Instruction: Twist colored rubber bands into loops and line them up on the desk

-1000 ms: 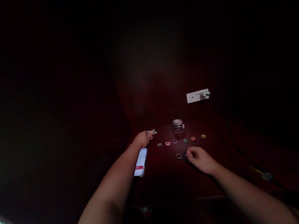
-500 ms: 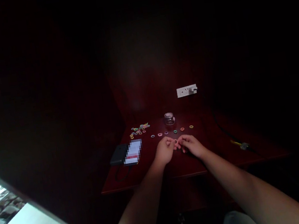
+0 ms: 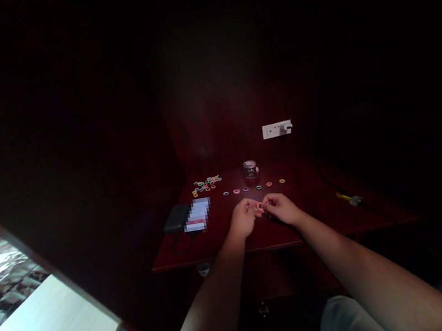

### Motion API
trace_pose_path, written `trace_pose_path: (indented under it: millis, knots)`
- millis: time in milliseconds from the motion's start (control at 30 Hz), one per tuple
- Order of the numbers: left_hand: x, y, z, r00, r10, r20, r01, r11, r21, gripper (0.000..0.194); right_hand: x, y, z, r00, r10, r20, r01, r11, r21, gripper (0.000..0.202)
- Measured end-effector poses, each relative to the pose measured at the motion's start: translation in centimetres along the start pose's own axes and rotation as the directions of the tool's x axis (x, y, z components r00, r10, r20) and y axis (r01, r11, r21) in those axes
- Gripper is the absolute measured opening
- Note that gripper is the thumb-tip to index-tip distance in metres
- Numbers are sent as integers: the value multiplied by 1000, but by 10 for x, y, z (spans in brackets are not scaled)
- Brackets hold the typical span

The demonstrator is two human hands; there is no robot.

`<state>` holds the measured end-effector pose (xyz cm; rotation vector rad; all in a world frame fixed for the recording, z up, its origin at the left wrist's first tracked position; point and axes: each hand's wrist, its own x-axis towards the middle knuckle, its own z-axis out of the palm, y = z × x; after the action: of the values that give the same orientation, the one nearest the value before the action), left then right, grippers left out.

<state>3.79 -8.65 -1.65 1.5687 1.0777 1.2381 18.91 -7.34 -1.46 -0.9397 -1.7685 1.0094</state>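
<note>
My left hand [image 3: 245, 217] and my right hand [image 3: 281, 209] meet above the dark red table. Between their fingertips they pinch a small orange-pink hair tie [image 3: 259, 206], partly covered by the fingers. Just beyond lies a spaced row of small hair ties: a blue one [image 3: 226, 193], a pink one [image 3: 236, 191], a purple one [image 3: 245, 189], a green one [image 3: 258, 187], an orange-red one [image 3: 269, 184] and a yellow one [image 3: 282, 181]. Further left is a loose pile of pastel hair ties [image 3: 206, 185]. Behind the row stands a clear jar [image 3: 251, 170].
A black power bank [image 3: 176, 218] and a phone [image 3: 197, 215] with a lit screen lie at the table's left, a cable looping below. A socket strip [image 3: 277, 130] with a plug is on the back wall. At right lies a cable with a yellow part [image 3: 344, 196].
The view has tilted slightly, so the table things sit a little higher. Both hands still pinch the hair tie, and the right fingers are a little closer to the left ones.
</note>
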Motion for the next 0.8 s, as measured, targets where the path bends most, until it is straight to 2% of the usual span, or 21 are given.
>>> trace_pose_path:
  millis: [133,400,633,800]
  knots:
    - [0,-3,-1,1000,-6,19,6,1000,-7,16,-3,1,1,999,-25,-36,24,999,-37,22]
    - [1,-9,1,994,93,49,-93,996,-17,13,-2,6,0,997,-36,-63,33,998,-49,25]
    - [1,-9,1,997,74,31,-74,997,-16,11,-2,6,1,997,-61,-50,64,995,82,22]
    - [0,-7,1,997,63,53,-61,998,-29,11,-2,5,1,997,-60,-37,64,992,112,20]
